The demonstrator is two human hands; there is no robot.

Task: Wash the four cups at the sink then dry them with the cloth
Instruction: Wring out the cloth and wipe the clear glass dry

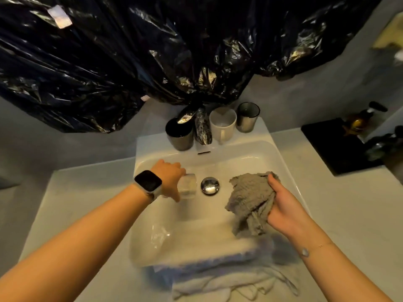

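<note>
So right now the left hand (pixel 169 178) has its fingers wrapped around a clear glass cup (pixel 187 185), held down inside the sink (pixel 257 158) just left of the drain plug (pixel 209 185). The right hand (pixel 283 211) is closed on a bunched-up grey cloth (pixel 250 201), hanging over the basin to the right of the drain.

The other three cups sit on the back ledge beyond the drain: a dark cup (pixel 179 136) left of the tap (pixel 202 129), then a white mug (pixel 222 125) and a silver cup (pixel 247 117) to its right. No water running that I can see.

My read: this looks like the drying stage, at least for the glass one. Next move is bringing cup and cloth together, pushing cloth inside the glass and twisting. Wet glass is slippery, so keep that grip firm.
</note>
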